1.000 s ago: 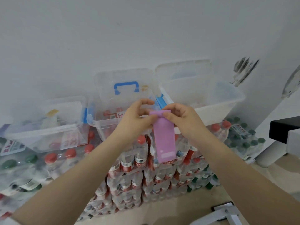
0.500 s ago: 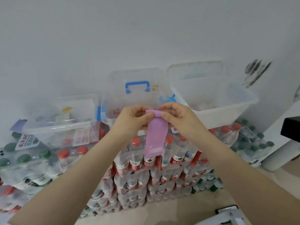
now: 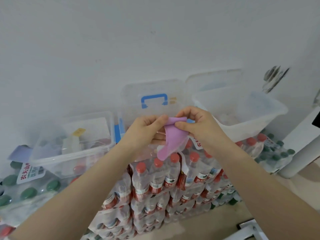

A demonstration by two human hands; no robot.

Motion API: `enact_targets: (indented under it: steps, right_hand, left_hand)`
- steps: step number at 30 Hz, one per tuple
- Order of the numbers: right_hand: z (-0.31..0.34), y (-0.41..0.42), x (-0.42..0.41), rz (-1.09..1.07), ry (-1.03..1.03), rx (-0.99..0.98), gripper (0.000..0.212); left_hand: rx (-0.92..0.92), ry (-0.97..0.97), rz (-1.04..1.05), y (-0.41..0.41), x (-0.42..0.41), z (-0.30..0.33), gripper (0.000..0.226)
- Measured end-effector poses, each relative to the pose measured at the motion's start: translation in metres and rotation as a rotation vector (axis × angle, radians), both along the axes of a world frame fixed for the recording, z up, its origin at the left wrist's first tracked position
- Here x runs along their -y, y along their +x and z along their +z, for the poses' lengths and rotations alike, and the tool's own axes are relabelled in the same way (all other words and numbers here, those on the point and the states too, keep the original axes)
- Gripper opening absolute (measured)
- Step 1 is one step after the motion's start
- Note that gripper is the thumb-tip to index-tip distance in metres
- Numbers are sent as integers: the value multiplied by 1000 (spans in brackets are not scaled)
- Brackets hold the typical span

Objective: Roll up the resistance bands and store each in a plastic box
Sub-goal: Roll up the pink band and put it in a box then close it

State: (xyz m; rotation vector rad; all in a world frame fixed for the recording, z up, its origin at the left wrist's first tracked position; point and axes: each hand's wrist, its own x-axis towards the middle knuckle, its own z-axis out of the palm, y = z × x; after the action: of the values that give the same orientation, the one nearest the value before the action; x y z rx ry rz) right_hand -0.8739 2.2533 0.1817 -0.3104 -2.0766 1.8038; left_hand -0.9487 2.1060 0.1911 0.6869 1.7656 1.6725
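A pink resistance band (image 3: 170, 141) hangs between both hands in front of me, its top end curled over and a short tail drooping below. My left hand (image 3: 147, 130) pinches the top from the left. My right hand (image 3: 199, 125) pinches it from the right, thumb in front. Just behind the hands stands an open clear plastic box (image 3: 131, 108) whose raised lid has a blue handle (image 3: 154, 100). To its right is an open white plastic box (image 3: 256, 122). To the left sits a clear box (image 3: 57, 158) holding some items.
The boxes rest on stacked shrink-wrapped packs of water bottles, red-capped ones (image 3: 164, 184) in the middle and green-capped ones (image 3: 29, 193) at the left and right. A white wall rises behind. A white table leg (image 3: 301, 158) stands at the right, a metal bracket (image 3: 249, 229) on the floor.
The hanging tail of the pink band has grown shorter as the top end got rolled up. Both hands have stayed at the band's top, in front of the middle box.
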Motion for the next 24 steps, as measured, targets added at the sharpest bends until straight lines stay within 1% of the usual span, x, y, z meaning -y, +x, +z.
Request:
enact_targets:
  steps: [2,5,7,9,11,14,16,18,21,22,23,24]
  right_hand:
    - [-2,-5,4,-10,19,12,22]
    - [-7,-13,10,-10,18,30,25]
    - [-10,-18,11,17,-17,48,24]
    - [-12,-22,13,15,-70,76,18]
    - [-14,-24,16,-2,-127,121,7]
    - [-13,-26,22,19,-151,203,13]
    - [-10,-27,21,16,-167,197,11]
    - [-5,-28,17,1,-191,165,7]
    - [-2,-31,9,-23,-145,142,11]
    - [-2,-32,7,-29,-113,139,13]
    - [-2,-33,6,-35,-83,134,15]
    - [-1,-34,4,-37,-62,128,17]
  left_hand:
    - [8,-8,25,-7,1,-3,22]
    - [-33,-42,56,-18,2,-9,15]
    - [-60,-37,71,-25,3,-14,10]
    - [-81,-2,89,-30,6,-17,3]
    - [-122,4,123,-32,10,-20,12]
    - [-215,-11,123,-36,13,-20,20]
    - [-235,-1,103,-37,13,-15,21]
    - [-185,20,82,-38,10,-11,20]
    - [48,30,43,-38,4,-7,20]
    - [101,21,37,-38,2,-7,17]
    - [124,7,34,-38,0,-7,17]
    - [133,-5,33,-38,-2,-7,22]
